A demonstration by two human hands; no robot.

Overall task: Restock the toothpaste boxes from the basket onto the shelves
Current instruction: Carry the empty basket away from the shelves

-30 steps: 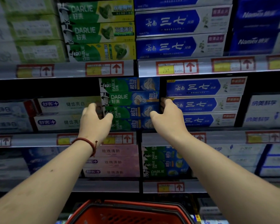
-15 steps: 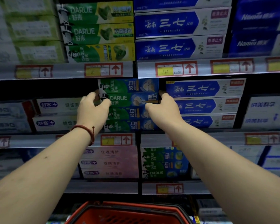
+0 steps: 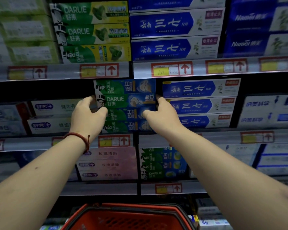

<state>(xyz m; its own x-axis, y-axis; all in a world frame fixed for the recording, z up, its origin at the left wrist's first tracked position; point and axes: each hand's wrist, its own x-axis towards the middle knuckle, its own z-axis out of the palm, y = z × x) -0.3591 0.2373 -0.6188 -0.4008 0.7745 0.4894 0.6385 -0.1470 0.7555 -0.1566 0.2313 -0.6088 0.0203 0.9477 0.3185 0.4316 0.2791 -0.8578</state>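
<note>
— Where both hands meet, which box is it?
— The second Darlie box point(image 3: 125, 101) from the top in a stack of four green-and-blue ones on the middle shelf point(image 3: 189, 138). It lies flat, long axis left to right, with the top-hatted figure at its left end and its printed face toward the aisle.
— And the grip?
— The left hand point(image 3: 88, 117) pinches the left end, thumb below, fingers above; the right hand point(image 3: 163, 115) does the same at the right end. A red cord bracelet point(image 3: 81, 138) circles the left wrist.
— Around it?
— Three blue boxes point(image 3: 199, 105) stacked just right, two white boxes point(image 3: 51, 115) to the left. Above, three green-and-yellow Darlie boxes point(image 3: 93, 33). Below, three pink boxes point(image 3: 108, 164). Shelf rails carry red-arrow price tags point(image 3: 171, 69).
— The basket?
— The red basket point(image 3: 128, 216) sits low between the forearms; its contents cannot be made out. It's a dim store aisle.
</note>
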